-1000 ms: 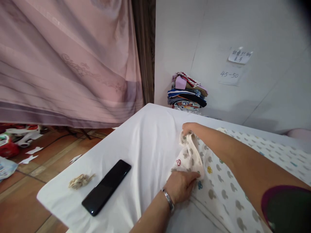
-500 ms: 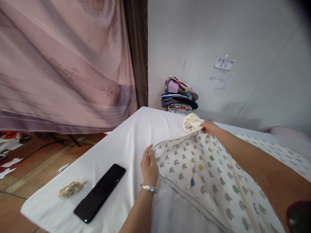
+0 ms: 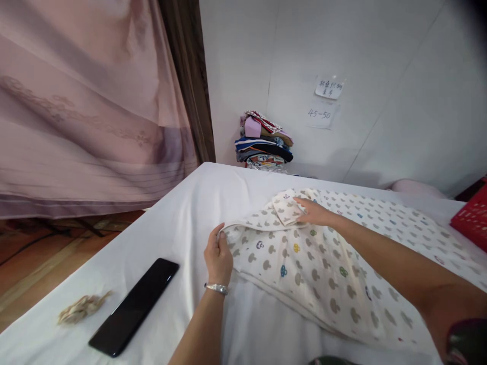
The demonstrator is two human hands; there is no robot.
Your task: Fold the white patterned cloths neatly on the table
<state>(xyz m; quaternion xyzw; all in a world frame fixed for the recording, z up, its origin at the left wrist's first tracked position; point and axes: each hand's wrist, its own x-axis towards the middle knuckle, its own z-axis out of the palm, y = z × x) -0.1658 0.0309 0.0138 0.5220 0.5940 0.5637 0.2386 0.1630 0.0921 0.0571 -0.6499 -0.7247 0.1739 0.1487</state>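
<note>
A thin white cloth (image 3: 321, 281) printed with grey and a few coloured mushroom shapes spreads over the white-covered bed or table. My left hand (image 3: 219, 256), with a silver bracelet on its wrist, pinches the cloth's left corner between thumb and fingers. Farther back, my right hand (image 3: 314, 212) grips a turned-over flap of the same cloth, its fingertips on the fold. Between the two hands the edge runs in a slack curve. The far part of the cloth stretches away to the right behind my right forearm.
A black phone (image 3: 135, 306) and a crumpled beige bundle (image 3: 84, 307) lie left of my left hand. Folded clothes (image 3: 264, 142) are stacked by the wall. A red basket (image 3: 472, 215) stands at the right edge. A pink curtain (image 3: 87, 116) hangs at left.
My right hand has lowered the raised cloth edge and turned a flap over onto it. The left hand keeps its corner. The view has swung rightward, bringing the red basket in.
</note>
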